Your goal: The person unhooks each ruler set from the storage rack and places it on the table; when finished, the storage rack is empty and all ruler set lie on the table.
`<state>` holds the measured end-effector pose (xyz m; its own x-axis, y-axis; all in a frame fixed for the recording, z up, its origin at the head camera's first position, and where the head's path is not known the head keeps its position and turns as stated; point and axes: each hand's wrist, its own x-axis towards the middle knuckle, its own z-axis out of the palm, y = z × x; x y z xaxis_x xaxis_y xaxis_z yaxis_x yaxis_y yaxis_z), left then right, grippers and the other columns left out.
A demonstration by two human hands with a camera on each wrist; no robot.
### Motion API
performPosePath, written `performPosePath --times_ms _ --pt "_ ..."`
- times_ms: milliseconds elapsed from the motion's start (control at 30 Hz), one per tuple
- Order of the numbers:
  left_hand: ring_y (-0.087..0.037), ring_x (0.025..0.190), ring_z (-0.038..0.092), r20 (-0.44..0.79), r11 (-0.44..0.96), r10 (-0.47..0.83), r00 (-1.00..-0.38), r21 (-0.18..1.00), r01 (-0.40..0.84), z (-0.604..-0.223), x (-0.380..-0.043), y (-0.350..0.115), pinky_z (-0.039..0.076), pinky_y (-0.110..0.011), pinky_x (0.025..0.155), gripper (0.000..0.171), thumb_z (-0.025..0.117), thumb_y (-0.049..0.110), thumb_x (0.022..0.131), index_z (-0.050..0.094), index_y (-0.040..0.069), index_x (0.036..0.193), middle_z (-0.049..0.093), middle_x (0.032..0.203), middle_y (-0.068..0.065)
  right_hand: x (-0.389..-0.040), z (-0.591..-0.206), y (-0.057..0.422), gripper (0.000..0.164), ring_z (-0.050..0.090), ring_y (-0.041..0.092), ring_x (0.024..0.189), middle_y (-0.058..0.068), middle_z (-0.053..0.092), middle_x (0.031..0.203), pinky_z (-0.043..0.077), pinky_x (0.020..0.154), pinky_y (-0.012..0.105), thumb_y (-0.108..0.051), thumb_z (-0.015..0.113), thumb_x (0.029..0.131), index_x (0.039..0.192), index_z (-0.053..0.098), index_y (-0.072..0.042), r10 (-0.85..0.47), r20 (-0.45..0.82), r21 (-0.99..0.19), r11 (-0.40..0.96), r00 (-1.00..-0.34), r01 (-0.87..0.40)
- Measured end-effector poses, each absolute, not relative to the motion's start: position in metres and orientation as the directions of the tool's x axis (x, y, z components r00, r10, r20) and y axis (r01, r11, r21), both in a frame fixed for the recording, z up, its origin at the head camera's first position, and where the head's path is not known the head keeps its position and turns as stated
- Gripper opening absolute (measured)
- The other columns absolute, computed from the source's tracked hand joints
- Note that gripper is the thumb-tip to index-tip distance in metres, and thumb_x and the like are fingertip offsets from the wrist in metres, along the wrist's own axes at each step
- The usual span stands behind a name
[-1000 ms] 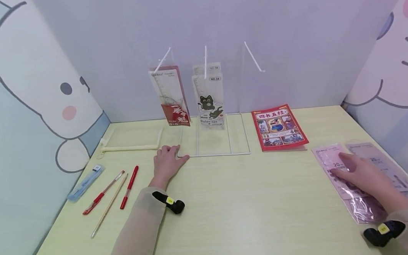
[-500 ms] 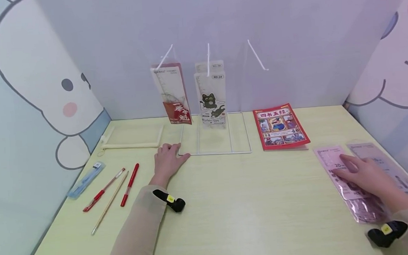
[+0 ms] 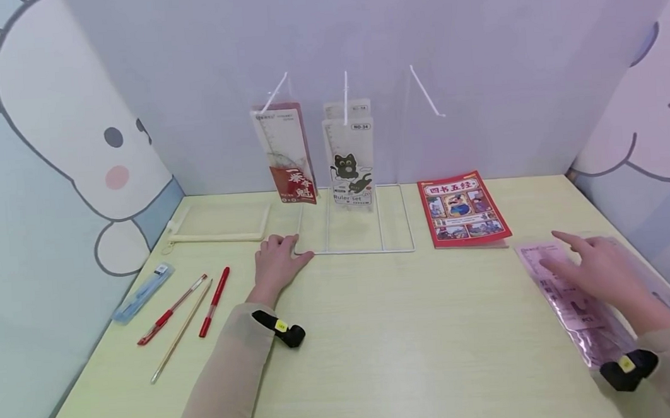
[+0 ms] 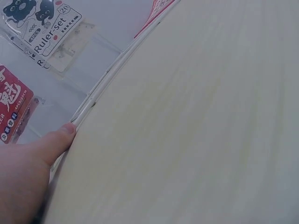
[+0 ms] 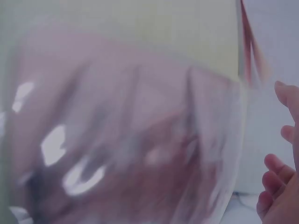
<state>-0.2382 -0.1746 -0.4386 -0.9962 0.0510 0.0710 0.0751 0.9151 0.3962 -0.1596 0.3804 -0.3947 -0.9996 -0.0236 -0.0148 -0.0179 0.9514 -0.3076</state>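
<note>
Head view. Left hand point(image 3: 278, 265): mine, gripping the rack point(image 3: 366, 252) at its front corner. Right hand point(image 3: 602, 271): mine, fingers loose, grasping nothing that I can see; the pink packet point(image 3: 579, 310) lies beneath it on the worktop point(image 3: 410, 344).

Left wrist view. My thumb tip on the rack's bar: thin, probably light, stiff, easily shifted.

Right wrist view. The pink packet, blurred, beside my fingers: glossy film, likely light, slippery, bendy; best pinched by its top edge.
</note>
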Motion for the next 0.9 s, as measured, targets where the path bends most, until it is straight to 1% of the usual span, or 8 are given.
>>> performPosePath --times_ms 67,167,233,300,467,600,700,900 --pt "-0.032 0.109 0.039 0.072 0.916 0.053 -0.996 0.393 0.077 -0.439 -0.238 -0.175 0.032 -0.048 0.088 0.068 0.056 0.06 0.084 0.052 0.014 0.135 0.045 0.123 -0.014 -0.167 -0.388 0.37 0.083 0.03 0.056 0.106 0.042 0.031 0.12 0.034 0.07 0.066 -0.054 0.054 0.089 0.146 0.025 -0.002 -0.035 -0.019 -0.339 0.94 -0.999 -0.027" --pt "-0.032 0.109 0.039 0.073 0.916 0.053 -0.996 0.393 0.077 -0.44 -0.238 -0.175 0.032 -0.048 0.088 0.068 0.056 0.06 0.084 0.052 0.014 0.135 0.046 0.123 -0.014 -0.182 -0.38 0.351 0.082 0.032 0.053 0.105 0.038 0.032 0.121 0.038 0.067 0.061 -0.051 0.056 0.089 0.148 0.022 -0.004 -0.054 -0.002 -0.411 0.91 -0.999 -0.049" --pt "-0.032 0.108 0.039 0.072 0.915 0.051 -0.996 0.397 0.076 -0.44 -0.238 -0.175 0.032 -0.048 0.088 0.068 0.057 0.059 0.084 0.052 0.014 0.134 0.046 0.122 -0.014 -0.193 -0.375 0.335 0.079 0.035 0.051 0.105 0.037 0.034 0.121 0.039 0.069 0.06 -0.046 0.058 0.089 0.147 0.024 -0.004 -0.087 0.039 -0.452 0.887 -0.995 -0.095" --pt "-0.032 0.108 0.039 0.07 0.914 0.051 -0.996 0.4 0.075 -0.441 -0.237 -0.175 0.032 -0.048 0.087 0.067 0.057 0.059 0.084 0.052 0.015 0.134 0.046 0.122 -0.014 -0.204 -0.369 0.318 0.079 0.037 0.05 0.107 0.035 0.034 0.124 0.04 0.075 0.061 -0.043 0.061 0.089 0.148 0.024 -0.005 -0.116 0.049 -0.496 0.859 -0.992 -0.125" --pt "-0.031 0.108 0.039 0.072 0.911 0.05 -0.996 0.404 0.075 -0.441 -0.237 -0.173 0.032 -0.048 0.087 0.066 0.057 0.059 0.084 0.053 0.015 0.134 0.046 0.121 -0.013 -0.227 -0.355 0.274 0.083 0.038 0.045 0.117 0.027 0.034 0.134 0.039 0.088 0.06 -0.049 0.063 0.085 0.149 0.024 -0.012 -0.17 0.028 -0.585 0.796 -0.985 -0.154" --pt "-0.031 0.107 0.039 0.079 0.912 0.046 -0.996 0.403 0.074 -0.441 -0.238 -0.172 0.032 -0.048 0.086 0.066 0.058 0.058 0.084 0.053 0.016 0.133 0.046 0.121 -0.013 -0.244 -0.351 0.239 0.074 0.044 0.039 0.118 0.017 0.039 0.138 0.041 0.089 0.056 -0.04 0.067 0.085 0.147 0.032 -0.018 -0.249 0.11 -0.625 0.735 -0.962 -0.261" --pt "-0.031 0.106 0.039 0.085 0.914 0.044 -0.995 0.399 0.075 -0.441 -0.238 -0.172 0.032 -0.047 0.086 0.065 0.058 0.058 0.084 0.054 0.016 0.133 0.046 0.12 -0.013 -0.255 -0.347 0.212 0.071 0.045 0.035 0.12 0.011 0.039 0.142 0.04 0.091 0.055 -0.034 0.069 0.085 0.146 0.035 -0.021 -0.305 0.174 -0.638 0.69 -0.937 -0.343" --pt "-0.031 0.106 0.039 0.092 0.916 0.044 -0.995 0.393 0.077 -0.442 -0.238 -0.174 0.032 -0.047 0.087 0.066 0.058 0.059 0.083 0.054 0.016 0.133 0.046 0.119 -0.013 -0.269 -0.334 0.163 0.074 0.041 0.032 0.125 0.007 0.035 0.146 0.038 0.094 0.054 -0.039 0.069 0.083 0.146 0.032 -0.029 -0.349 0.199 -0.656 0.647 -0.916 -0.389"
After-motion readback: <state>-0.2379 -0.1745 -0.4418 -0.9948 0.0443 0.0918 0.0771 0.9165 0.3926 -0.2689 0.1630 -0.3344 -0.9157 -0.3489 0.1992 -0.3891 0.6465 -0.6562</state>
